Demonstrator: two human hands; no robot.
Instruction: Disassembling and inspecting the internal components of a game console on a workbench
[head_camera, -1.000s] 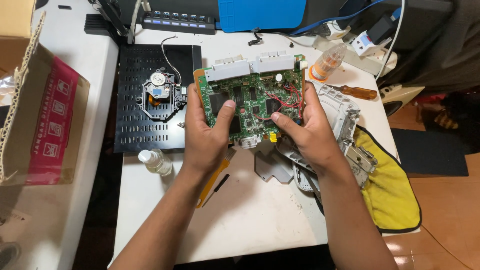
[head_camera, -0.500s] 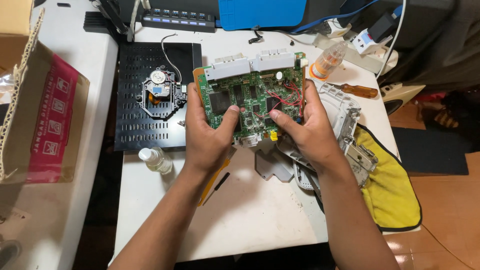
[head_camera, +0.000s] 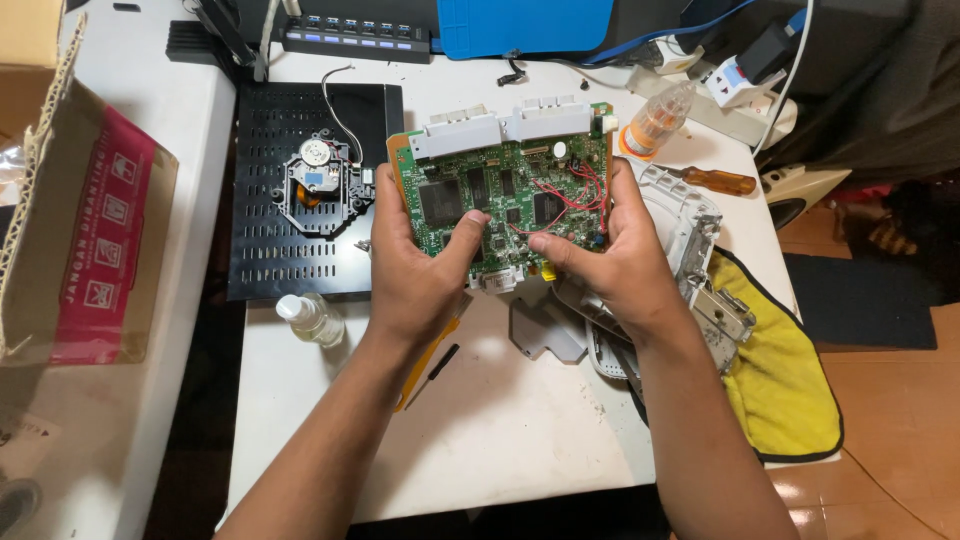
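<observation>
The green circuit board (head_camera: 505, 195) is sitting a little lower and more level between the hands than a second ago, and the thumbs are creeping inward over its near edge. The left hand (head_camera: 410, 270) is clamping the board's left side, thumb lying across the chips; the right hand (head_camera: 615, 255) is clamping the right side, thumb pressing beside the red wires (head_camera: 570, 195). Both grips are closing firmly on the board, which is hanging just above the white desk (head_camera: 500, 420), between the black perforated casing (head_camera: 270, 240) with its disc drive unit (head_camera: 320, 185) and the pale plastic shell (head_camera: 685, 220) on the yellow cloth (head_camera: 780, 380). By my judgement, the person is inspecting or freeing the board during a teardown. The next move is probably calling for steady edge support, keeping thumbs off the loose wires and the grey connectors (head_camera: 505, 125) along the far edge.
</observation>
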